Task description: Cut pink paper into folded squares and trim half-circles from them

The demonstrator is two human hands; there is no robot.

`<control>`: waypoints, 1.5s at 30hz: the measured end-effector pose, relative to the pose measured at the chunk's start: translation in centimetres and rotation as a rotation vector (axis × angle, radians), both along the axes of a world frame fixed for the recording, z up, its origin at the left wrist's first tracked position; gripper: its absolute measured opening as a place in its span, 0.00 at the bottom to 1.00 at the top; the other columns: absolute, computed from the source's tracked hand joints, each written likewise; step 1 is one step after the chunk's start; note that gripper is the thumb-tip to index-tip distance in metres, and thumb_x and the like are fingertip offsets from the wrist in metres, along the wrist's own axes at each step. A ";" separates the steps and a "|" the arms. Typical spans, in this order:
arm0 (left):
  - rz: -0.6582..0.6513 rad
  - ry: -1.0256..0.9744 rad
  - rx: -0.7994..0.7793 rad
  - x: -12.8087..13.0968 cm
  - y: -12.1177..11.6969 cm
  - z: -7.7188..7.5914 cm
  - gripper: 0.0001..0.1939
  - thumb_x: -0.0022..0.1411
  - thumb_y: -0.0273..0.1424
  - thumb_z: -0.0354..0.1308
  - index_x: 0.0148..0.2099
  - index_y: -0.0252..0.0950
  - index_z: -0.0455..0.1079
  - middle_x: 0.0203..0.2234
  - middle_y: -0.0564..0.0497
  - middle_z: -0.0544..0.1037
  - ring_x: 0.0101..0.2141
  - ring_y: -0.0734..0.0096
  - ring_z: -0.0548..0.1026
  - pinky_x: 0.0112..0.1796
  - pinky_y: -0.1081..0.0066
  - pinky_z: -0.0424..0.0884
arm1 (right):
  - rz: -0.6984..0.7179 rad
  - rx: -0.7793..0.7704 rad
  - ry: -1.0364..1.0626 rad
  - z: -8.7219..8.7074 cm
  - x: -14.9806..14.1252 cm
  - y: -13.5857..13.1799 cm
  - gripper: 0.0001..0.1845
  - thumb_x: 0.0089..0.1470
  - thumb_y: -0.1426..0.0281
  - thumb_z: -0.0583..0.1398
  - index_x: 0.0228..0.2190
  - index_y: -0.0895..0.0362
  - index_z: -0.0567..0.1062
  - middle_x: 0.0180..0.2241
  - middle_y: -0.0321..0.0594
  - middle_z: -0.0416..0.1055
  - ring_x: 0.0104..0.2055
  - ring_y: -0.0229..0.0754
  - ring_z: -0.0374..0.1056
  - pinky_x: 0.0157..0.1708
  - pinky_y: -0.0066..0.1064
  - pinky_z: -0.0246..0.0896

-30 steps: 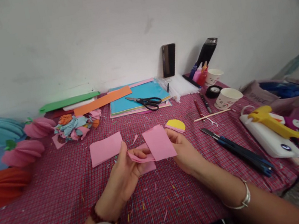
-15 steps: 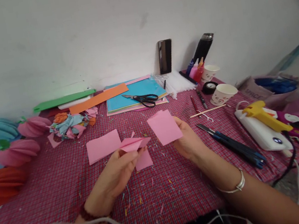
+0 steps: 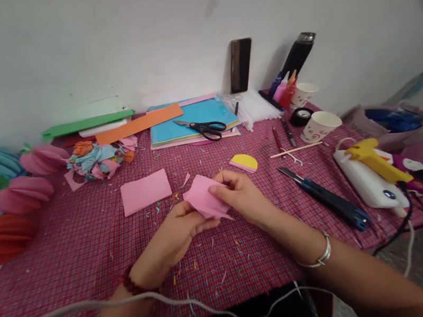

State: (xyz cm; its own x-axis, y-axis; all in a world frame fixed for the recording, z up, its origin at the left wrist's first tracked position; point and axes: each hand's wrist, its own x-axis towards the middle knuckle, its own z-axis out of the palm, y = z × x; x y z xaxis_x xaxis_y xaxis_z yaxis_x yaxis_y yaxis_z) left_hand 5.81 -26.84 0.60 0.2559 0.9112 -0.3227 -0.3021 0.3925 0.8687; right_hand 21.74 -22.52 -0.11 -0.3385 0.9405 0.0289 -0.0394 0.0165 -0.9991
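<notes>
Both hands meet over the middle of the table around small sheets of pink paper point(image 3: 204, 196). My left hand point(image 3: 180, 230) grips the sheets from below and the left, its fingertips partly hidden beneath them. From the right, my right hand point(image 3: 241, 196) pinches the same paper, thumb on top. How many sheets are in the hands I cannot tell. Left of them lies a pink paper stack point(image 3: 146, 192). A half disc point(image 3: 244, 162), yellow with a pink edge, rests just beyond my right hand.
Scissors point(image 3: 203, 128) lie on blue sheets point(image 3: 166, 128). A utility knife point(image 3: 328, 198) and a yellow glue gun point(image 3: 380, 159) on a white box sit at right. Paper pumpkins point(image 3: 20, 195) stand at left. A white cable point(image 3: 78, 307) crosses in front. Paper cups point(image 3: 321, 126) stand at back right.
The hands were apart, each with pink paper; now they are together on it. The right hand moved left, uncovering the yellow half disc. The loose pink piece under the hands no longer shows.
</notes>
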 end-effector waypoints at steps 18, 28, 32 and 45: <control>0.259 0.105 0.356 -0.2 0.9 -0.9 0.08 0.60 0.31 0.58 0.42 0.36 0.69 0.37 0.50 0.76 0.37 0.70 0.74 0.39 0.67 0.72 | 0.054 -0.031 0.160 0.6 1.0 0.3 0.23 0.48 0.64 0.64 0.47 0.52 0.68 0.40 0.39 0.69 0.41 0.41 0.65 0.40 0.34 0.62; -0.030 1.148 0.882 1.7 -0.2 -1.8 0.15 0.61 0.24 0.53 0.51 0.34 0.63 0.47 0.41 0.71 0.49 0.55 0.67 0.51 0.52 0.64 | 0.140 0.067 -0.045 -1.3 5.0 -0.6 0.16 0.45 0.77 0.57 0.39 0.54 0.68 0.36 0.35 0.67 0.38 0.39 0.65 0.41 0.34 0.59; -0.053 1.224 0.841 1.5 0.1 -2.2 0.13 0.60 0.24 0.55 0.49 0.35 0.62 0.44 0.42 0.72 0.46 0.56 0.69 0.48 0.54 0.66 | 0.156 0.067 -0.046 -2.2 5.3 -0.5 0.20 0.44 0.77 0.57 0.42 0.54 0.67 0.40 0.37 0.68 0.41 0.40 0.67 0.44 0.36 0.60; -0.015 1.020 0.845 1.8 1.2 -1.8 0.06 0.61 0.22 0.53 0.33 0.38 0.65 0.28 0.54 0.70 0.30 0.69 0.68 0.32 0.69 0.62 | 0.135 0.207 -0.160 -2.0 4.3 -1.5 0.19 0.50 0.77 0.56 0.46 0.54 0.65 0.40 0.39 0.69 0.42 0.41 0.68 0.44 0.37 0.64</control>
